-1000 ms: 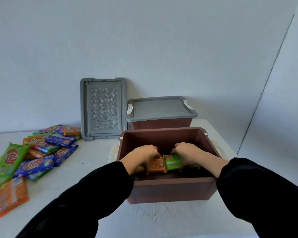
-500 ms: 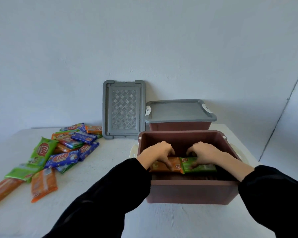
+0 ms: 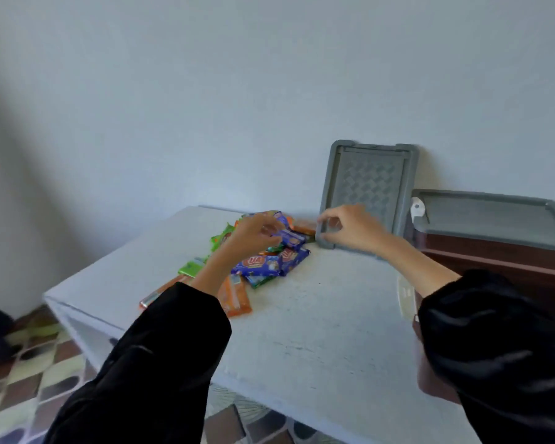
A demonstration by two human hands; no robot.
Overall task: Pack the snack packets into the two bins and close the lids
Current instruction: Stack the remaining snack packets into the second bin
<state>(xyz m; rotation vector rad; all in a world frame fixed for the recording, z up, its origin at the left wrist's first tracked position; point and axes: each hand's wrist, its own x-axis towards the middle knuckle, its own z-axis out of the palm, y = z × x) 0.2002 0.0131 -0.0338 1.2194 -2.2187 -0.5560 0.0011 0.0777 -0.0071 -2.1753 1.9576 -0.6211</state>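
while both arms in black sleeves [image 3: 161,347] reach across the white desk [image 3: 318,315], the left grip [image 3: 253,232] is low over the heap of snack packets [image 3: 269,262] at the desk's far left part. its fingers curl down among the blue wrappers, and blur hides whether it is grasping one, so i cannot tell. the heap is a loose mix of blue, green and orange packets, some overlapping, with an orange one nearest the left sleeve.

the right grip [image 3: 350,227] is just right of the heap, released, with forefinger and thumb parted in a loose curve. it is in front of the lower left corner of the loose lid [image 3: 369,187], and whether it touches that corner is unclear. this grey lid stands on its edge, leaning against the wall [image 3: 205,91].

right of it is the rear bin [image 3: 494,248], brown, with its shut lid [image 3: 494,216] lying flat on top. the front bin [image 3: 430,382] is mostly hidden behind the right sleeve, its inside out of view. patterned floor [image 3: 29,363] shows past the desk's left edge.
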